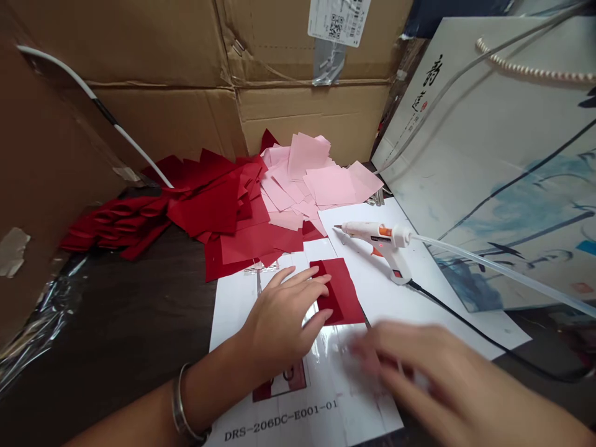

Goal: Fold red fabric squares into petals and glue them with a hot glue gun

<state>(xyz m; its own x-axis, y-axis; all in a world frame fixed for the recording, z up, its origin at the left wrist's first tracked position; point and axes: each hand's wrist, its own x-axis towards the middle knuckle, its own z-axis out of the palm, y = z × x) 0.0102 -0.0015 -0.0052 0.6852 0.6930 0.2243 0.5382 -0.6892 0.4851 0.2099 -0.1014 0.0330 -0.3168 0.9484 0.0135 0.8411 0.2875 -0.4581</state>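
My left hand (291, 310) has its fingers spread, with the fingertips resting on the left part of a dark red fabric piece (347, 295). That piece lies on a white printed sheet (233, 310). My right hand (410, 366) is smeared by motion at the lower right, just below the red piece; whether it holds anything cannot be made out. A white hot glue gun (379, 236) lies on white paper beyond the red piece, its nozzle pointing left.
Behind the sheet are piles of red fabric (209, 205) and pink pieces (298, 180). Folded red pieces (125, 223) lie at the left. Cardboard (162, 124) walls the back and left. A painted panel (526, 155) leans at the right. The glue gun's black cable (456, 316) runs right.
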